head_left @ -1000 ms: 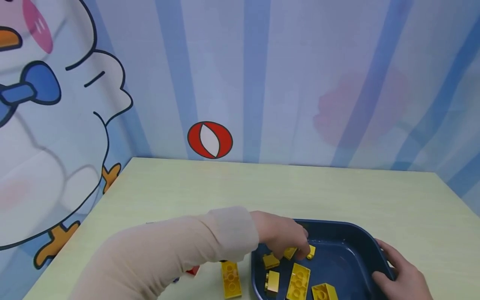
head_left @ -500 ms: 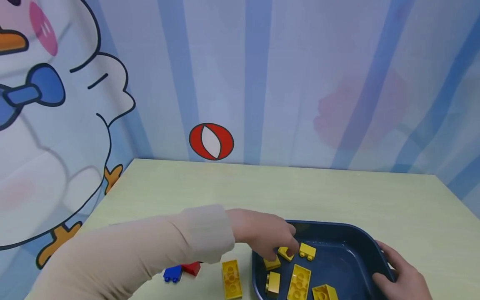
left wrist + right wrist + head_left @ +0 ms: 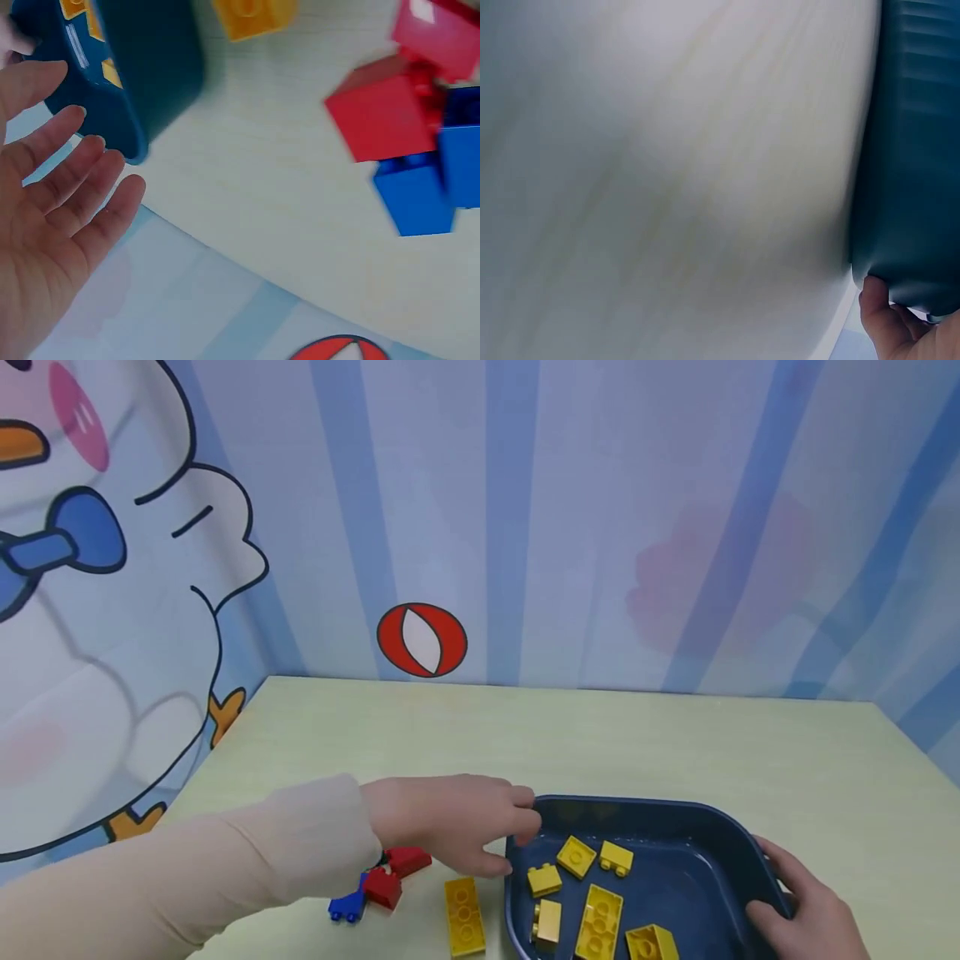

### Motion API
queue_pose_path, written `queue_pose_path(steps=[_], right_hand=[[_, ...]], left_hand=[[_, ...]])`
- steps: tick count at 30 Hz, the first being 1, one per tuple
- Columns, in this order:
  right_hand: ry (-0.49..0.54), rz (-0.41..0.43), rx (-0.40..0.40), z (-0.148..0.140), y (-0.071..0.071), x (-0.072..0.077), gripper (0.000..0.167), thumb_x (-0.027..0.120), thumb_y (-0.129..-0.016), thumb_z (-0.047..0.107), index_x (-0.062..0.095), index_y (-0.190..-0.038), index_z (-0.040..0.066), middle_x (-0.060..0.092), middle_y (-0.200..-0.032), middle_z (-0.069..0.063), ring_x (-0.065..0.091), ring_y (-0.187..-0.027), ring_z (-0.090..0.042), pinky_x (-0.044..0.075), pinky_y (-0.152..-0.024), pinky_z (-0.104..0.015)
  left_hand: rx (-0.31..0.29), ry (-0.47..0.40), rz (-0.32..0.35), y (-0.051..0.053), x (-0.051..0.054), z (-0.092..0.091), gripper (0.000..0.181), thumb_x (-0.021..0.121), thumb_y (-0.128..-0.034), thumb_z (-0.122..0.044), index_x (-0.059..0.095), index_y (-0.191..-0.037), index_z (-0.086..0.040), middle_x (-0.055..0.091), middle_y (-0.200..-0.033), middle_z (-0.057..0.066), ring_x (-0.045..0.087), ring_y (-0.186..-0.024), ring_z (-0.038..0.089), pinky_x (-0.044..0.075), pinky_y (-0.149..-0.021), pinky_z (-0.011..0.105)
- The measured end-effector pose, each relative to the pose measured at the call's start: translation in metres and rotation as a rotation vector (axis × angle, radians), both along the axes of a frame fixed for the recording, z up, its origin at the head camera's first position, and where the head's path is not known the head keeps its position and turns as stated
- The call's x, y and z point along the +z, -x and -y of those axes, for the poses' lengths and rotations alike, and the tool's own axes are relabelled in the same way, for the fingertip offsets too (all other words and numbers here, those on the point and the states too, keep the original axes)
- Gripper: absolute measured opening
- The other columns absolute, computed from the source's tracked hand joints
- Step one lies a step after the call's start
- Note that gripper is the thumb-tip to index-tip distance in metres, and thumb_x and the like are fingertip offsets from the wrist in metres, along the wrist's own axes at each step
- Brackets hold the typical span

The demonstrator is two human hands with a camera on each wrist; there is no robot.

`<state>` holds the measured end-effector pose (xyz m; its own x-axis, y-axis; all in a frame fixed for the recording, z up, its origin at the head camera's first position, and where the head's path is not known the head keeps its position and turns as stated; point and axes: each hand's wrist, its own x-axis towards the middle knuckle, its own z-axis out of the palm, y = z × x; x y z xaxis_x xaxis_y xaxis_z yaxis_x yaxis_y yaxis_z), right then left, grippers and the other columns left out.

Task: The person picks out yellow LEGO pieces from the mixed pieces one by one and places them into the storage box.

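My right hand (image 3: 810,906) grips the right wall of a dark blue tray (image 3: 697,893), thumb inside the rim and fingers outside. In the right wrist view, part of that hand (image 3: 904,326) shows at the tray's (image 3: 915,150) corner. Several yellow toy bricks lie in the tray's left half, among them a long yellow brick (image 3: 599,922) and a small yellow brick (image 3: 616,858). At the left rim hovers my left hand (image 3: 457,822), fingers spread and holding nothing. Its bare palm (image 3: 45,225) shows in the left wrist view; whether the fingertips touch the rim I cannot tell.
Left of the tray, a long yellow brick (image 3: 464,917) lies on the pale table (image 3: 675,743). Farther left sit a red brick (image 3: 382,888) and a blue brick (image 3: 347,907), grouped with others partly behind the left sleeve (image 3: 300,852). A printed backdrop (image 3: 562,527) rises behind the table.
My left hand has moved left, out of the tray to its left rim, and its fingers have spread. Yellow bricks it covered now show. The right hand stays on the tray.
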<state>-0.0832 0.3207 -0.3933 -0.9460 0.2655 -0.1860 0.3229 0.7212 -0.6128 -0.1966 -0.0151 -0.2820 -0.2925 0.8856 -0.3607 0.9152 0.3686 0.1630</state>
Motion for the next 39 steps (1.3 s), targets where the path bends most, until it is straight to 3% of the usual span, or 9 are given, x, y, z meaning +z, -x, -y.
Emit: queue_pose_path(steps=[5,7,13,18,21,28,31,34,39], right_hand=[[-0.001,0.0,-0.001,0.001,0.0,0.001,0.064,0.052,-0.082,0.01,0.029,-0.139,-0.006,0.04,-0.131,-0.035,0.065,-0.085,-0.034,0.05,-0.06,-0.03],[-0.002,-0.001,-0.004,0.001,0.0,0.0,0.064,0.053,-0.082,0.01,0.029,-0.139,-0.006,0.04,-0.131,-0.035,0.065,-0.085,-0.035,0.05,-0.06,-0.03],[-0.001,-0.001,-0.011,0.002,0.0,-0.001,0.064,0.053,-0.081,0.009,0.03,-0.139,-0.006,0.041,-0.131,-0.035,0.065,-0.084,-0.034,0.05,-0.06,-0.03],[0.008,0.003,-0.015,0.002,0.0,0.0,0.064,0.053,-0.081,0.009,0.029,-0.139,-0.006,0.04,-0.131,-0.035,0.065,-0.085,-0.035,0.051,-0.06,-0.03],[0.017,0.008,-0.015,0.002,0.0,0.001,0.064,0.052,-0.082,0.009,0.029,-0.139,-0.006,0.038,-0.132,-0.035,0.065,-0.086,-0.035,0.051,-0.06,-0.03],[0.018,0.0,-0.014,0.004,0.0,0.002,0.064,0.052,-0.081,0.009,0.029,-0.139,-0.005,0.04,-0.131,-0.035,0.065,-0.085,-0.032,0.049,-0.059,-0.029],[0.01,-0.005,-0.013,0.003,-0.001,0.001,0.064,0.053,-0.081,0.009,0.03,-0.139,-0.005,0.041,-0.131,-0.035,0.065,-0.084,-0.032,0.049,-0.059,-0.028],[0.004,-0.007,-0.013,0.003,-0.001,0.001,0.064,0.053,-0.081,0.009,0.03,-0.139,-0.005,0.042,-0.13,-0.035,0.066,-0.083,-0.031,0.049,-0.058,-0.029],[-0.008,-0.008,-0.013,0.002,-0.001,0.0,0.065,0.054,-0.081,0.009,0.03,-0.139,-0.006,0.041,-0.13,-0.035,0.065,-0.084,-0.033,0.05,-0.06,-0.029]], left_hand=[[0.131,0.024,0.032,0.002,-0.011,0.024,0.023,0.069,-0.0842,-0.03,0.061,-0.103,-0.02,0.053,-0.094,-0.007,0.049,-0.08,0.006,0.045,-0.072,0.018],[0.149,0.044,0.061,0.001,-0.017,0.031,0.024,0.07,-0.0837,-0.03,0.061,-0.104,-0.021,0.054,-0.096,-0.007,0.049,-0.081,0.006,0.045,-0.073,0.019],[0.083,0.049,0.139,-0.009,-0.031,0.036,0.036,0.071,-0.0822,-0.031,0.059,-0.116,-0.026,0.053,-0.105,-0.008,0.047,-0.089,0.006,0.044,-0.078,0.019],[0.083,0.021,0.203,-0.018,-0.041,0.035,0.043,0.073,-0.0795,-0.034,0.058,-0.119,-0.032,0.047,-0.12,-0.007,0.043,-0.101,0.008,0.044,-0.082,0.021],[0.072,-0.002,0.209,-0.018,-0.053,0.037,0.041,0.074,-0.0789,-0.036,0.059,-0.117,-0.034,0.042,-0.129,-0.005,0.04,-0.107,0.009,0.044,-0.084,0.024],[0.009,-0.052,0.204,0.002,-0.118,0.046,0.04,0.07,-0.0779,-0.049,0.057,-0.114,-0.039,0.043,-0.118,-0.01,0.04,-0.101,0.005,0.043,-0.076,0.021],[-0.013,-0.065,0.21,0.006,-0.133,0.048,0.042,0.067,-0.0769,-0.055,0.056,-0.115,-0.041,0.043,-0.114,-0.012,0.039,-0.099,0.003,0.042,-0.074,0.019],[-0.035,-0.069,0.192,0.007,-0.138,0.047,0.044,0.065,-0.0767,-0.057,0.055,-0.116,-0.041,0.044,-0.11,-0.012,0.039,-0.096,0.003,0.041,-0.072,0.018],[-0.035,-0.053,0.17,0.004,-0.134,0.044,0.042,0.068,-0.0775,-0.053,0.057,-0.115,-0.038,0.046,-0.107,-0.011,0.041,-0.093,0.004,0.041,-0.071,0.018]])
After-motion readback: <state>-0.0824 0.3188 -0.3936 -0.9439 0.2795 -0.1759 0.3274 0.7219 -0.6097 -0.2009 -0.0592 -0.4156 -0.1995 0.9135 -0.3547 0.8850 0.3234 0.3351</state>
